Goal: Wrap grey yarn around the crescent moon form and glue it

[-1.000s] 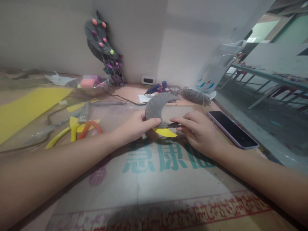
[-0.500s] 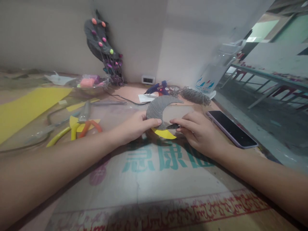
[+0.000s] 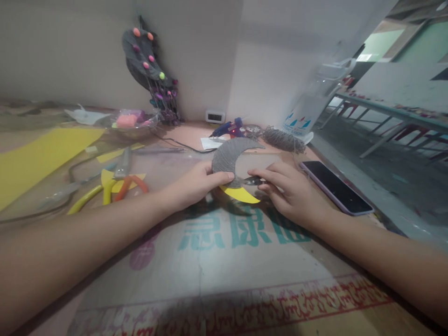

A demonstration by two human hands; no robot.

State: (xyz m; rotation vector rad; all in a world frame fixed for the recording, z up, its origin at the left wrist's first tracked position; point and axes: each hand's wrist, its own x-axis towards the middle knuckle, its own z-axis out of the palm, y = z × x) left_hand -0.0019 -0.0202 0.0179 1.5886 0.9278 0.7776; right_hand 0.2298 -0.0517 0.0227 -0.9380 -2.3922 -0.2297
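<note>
A crescent moon cutout [image 3: 224, 161] is wound with grey yarn over most of its length. Its lower tip is bare yellow card [image 3: 243, 195]. My left hand [image 3: 199, 184] is closed on the crescent's left side, the thumb lying across the yarn. Opposite it, my right hand [image 3: 285, 186] pinches a small dark pointed thing [image 3: 254, 180], its kind unclear, with the point close to the lower edge of the yarn winding. Most of that thing is hidden by the fingers.
Behind the crescent lie a blue glue gun [image 3: 229, 127] and a grey yarn skein [image 3: 283, 139]. A phone [image 3: 336, 187] lies right. Left are yellow- and orange-handled tools [image 3: 108, 189] and yellow card [image 3: 45, 156]. A decorated grey crescent [image 3: 143, 58] hangs at the wall.
The dark thing in my right hand has turned slightly, and a little more of the yellow tip shows. My left hand keeps its grip on the crescent.
</note>
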